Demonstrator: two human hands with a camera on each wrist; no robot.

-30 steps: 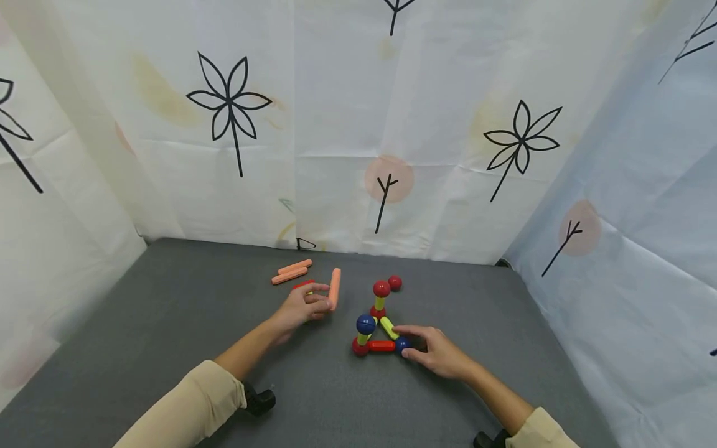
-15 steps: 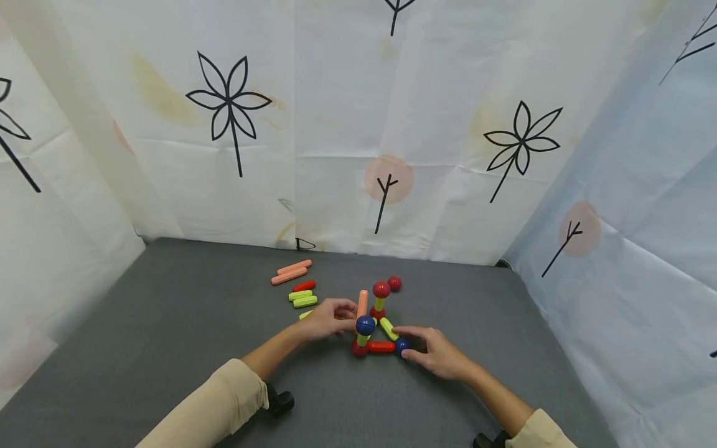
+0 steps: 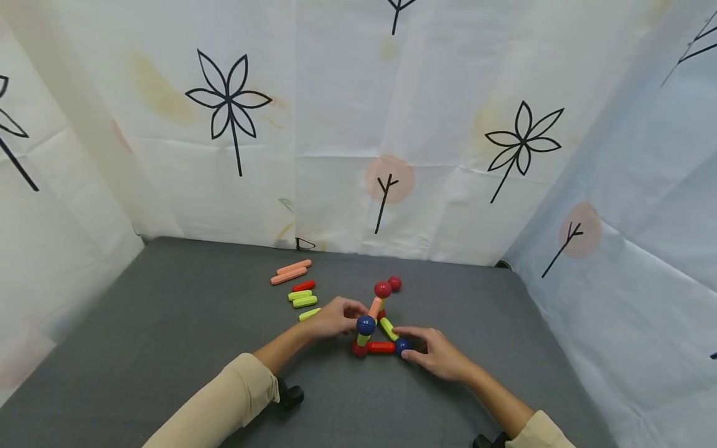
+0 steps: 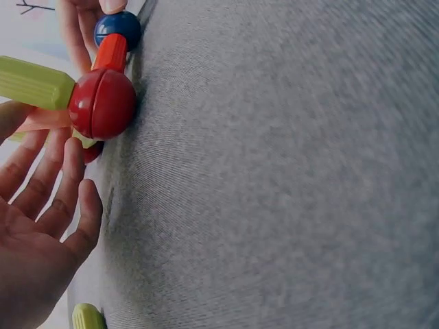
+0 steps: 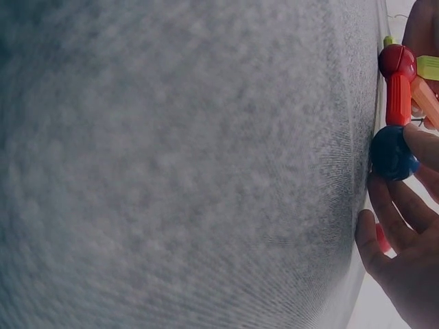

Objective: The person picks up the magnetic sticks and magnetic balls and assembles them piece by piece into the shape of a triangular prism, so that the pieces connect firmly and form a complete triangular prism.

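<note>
A triangular frame of toy sticks and balls stands on the grey table. My left hand (image 3: 337, 318) pinches a long orange stick (image 3: 374, 307) at the frame's left side. That stick spans in this view from the raised blue ball (image 3: 366, 325) towards the raised red ball (image 3: 383, 289). Below the blue ball, a short yellow-green stick (image 4: 34, 83) rises from a red base ball (image 4: 103, 104). A red stick (image 3: 382, 347) joins that base ball to a blue corner ball (image 5: 392, 154). My right hand (image 3: 437, 353) holds this corner ball between thumb and fingers.
Two orange sticks (image 3: 289, 275) lie at the back left. Nearer are a short red stick (image 3: 304, 285) and several yellow-green sticks (image 3: 305, 302), one partly behind the left hand. A loose red ball (image 3: 394, 284) sits behind the frame. Patterned white cloth (image 3: 336, 124) surrounds the table.
My left hand has carried the orange stick rightwards to the frame, and it now tilts between the raised balls. The right hand has stayed on the blue corner ball.
</note>
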